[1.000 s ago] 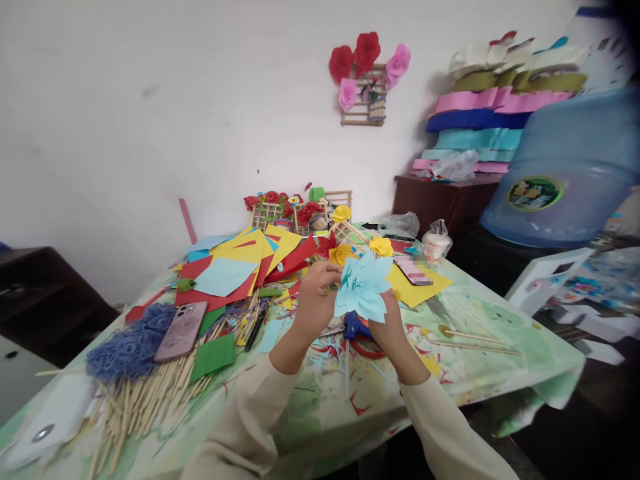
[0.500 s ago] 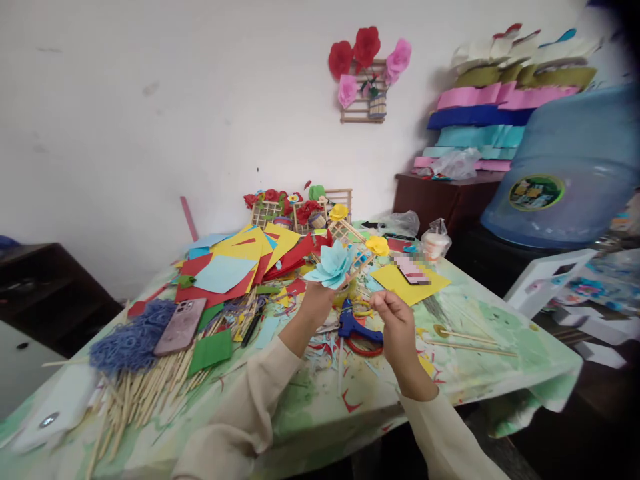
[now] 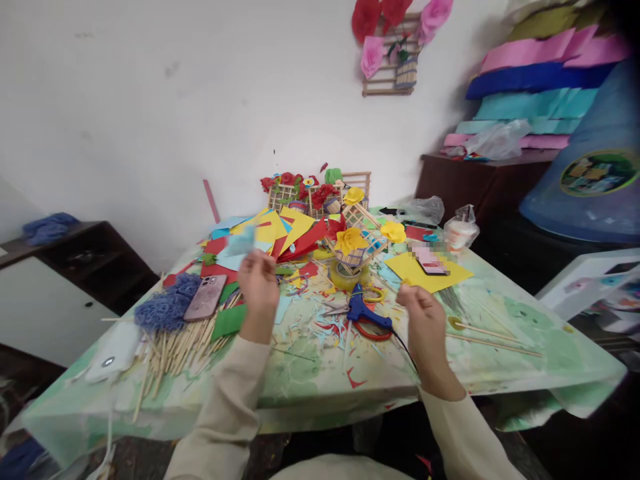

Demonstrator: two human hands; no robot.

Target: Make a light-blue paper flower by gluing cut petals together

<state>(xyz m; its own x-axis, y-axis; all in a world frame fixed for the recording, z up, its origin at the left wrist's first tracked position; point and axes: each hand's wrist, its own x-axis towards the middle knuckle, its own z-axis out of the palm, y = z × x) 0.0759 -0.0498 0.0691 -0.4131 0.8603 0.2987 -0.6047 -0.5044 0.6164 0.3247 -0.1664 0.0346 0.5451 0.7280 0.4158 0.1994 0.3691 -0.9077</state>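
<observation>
My left hand [image 3: 259,287] is raised over the left middle of the table, fingers closed around a light blue paper flower [image 3: 242,243] that sticks up above them, blurred by motion. My right hand [image 3: 424,319] hovers above the table's front right, fingers curled in a loose fist with nothing visible in them. Between the two hands a blue glue gun [image 3: 364,313] lies on the table beside red-handled scissors [image 3: 373,331]. A roll of tape [image 3: 345,275] sits just behind the glue gun.
Coloured paper sheets [image 3: 270,230], yellow and red paper flowers on stick frames [image 3: 353,243], a phone [image 3: 205,297], blue yarn [image 3: 165,310], wooden sticks [image 3: 175,350] and a white power bank [image 3: 113,350] cover the table [image 3: 310,373]. A dark cabinet [image 3: 85,257] stands left, a water jug [image 3: 595,180] right.
My left hand carried the blue flower leftward, away from the middle. My right hand let go of it and drifted right. The camera tilted down and shifted.
</observation>
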